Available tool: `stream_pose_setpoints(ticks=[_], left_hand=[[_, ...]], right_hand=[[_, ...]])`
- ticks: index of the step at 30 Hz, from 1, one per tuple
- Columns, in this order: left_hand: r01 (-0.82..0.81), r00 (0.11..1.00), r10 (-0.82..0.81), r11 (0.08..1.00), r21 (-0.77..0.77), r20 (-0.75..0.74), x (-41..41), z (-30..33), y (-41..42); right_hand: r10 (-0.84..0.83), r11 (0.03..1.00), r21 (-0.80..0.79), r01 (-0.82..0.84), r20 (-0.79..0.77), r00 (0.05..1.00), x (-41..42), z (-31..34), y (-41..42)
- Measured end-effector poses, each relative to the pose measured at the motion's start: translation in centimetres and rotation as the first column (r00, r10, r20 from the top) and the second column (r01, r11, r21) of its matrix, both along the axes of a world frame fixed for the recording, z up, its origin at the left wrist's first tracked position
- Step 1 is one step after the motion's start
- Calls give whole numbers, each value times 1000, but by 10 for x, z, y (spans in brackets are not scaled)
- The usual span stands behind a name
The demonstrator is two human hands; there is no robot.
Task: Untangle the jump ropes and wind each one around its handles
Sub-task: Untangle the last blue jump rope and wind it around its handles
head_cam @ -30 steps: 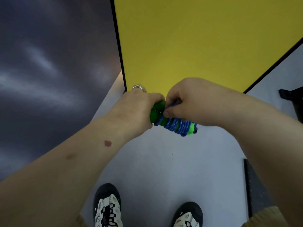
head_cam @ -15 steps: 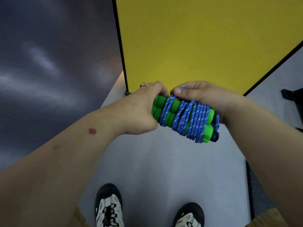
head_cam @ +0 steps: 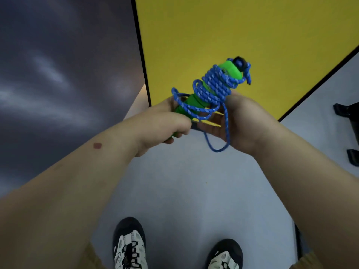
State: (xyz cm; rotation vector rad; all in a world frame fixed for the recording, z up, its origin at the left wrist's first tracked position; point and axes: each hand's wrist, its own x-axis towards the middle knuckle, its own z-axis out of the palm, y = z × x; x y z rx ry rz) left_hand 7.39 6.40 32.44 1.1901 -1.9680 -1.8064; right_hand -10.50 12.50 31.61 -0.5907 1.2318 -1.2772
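Observation:
A jump rope with green handles (head_cam: 230,69) and a blue speckled cord (head_cam: 212,85) is held up in front of me, tilted with its black end cap up and to the right. The cord is wound in many turns round the handles; a few lower turns hang loose and one loop (head_cam: 217,146) dangles below. My left hand (head_cam: 165,125) grips the lower end of the handles. My right hand (head_cam: 242,123) sits beside the bundle with the palm toward me; the cord runs across it and its fingers are hidden behind the bundle.
A yellow panel (head_cam: 242,32) with a black edge stands ahead. A dark grey wall (head_cam: 58,74) is on the left. The floor (head_cam: 184,191) is pale grey, with my two shoes (head_cam: 129,245) at the bottom. Black objects (head_cam: 347,111) lie at the right edge.
The bundle has swung from lying level to pointing up and right. Some lower turns have come loose and a loop now hangs down. My right hand has come off the top of the bundle.

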Motion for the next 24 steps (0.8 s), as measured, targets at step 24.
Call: stream_pose_setpoints(ticks=[24], left_hand=[[-214,977,215,970,114,3,5,15,-8]], right_hand=[[26,863,447,236,-506,862,14,-71,17]])
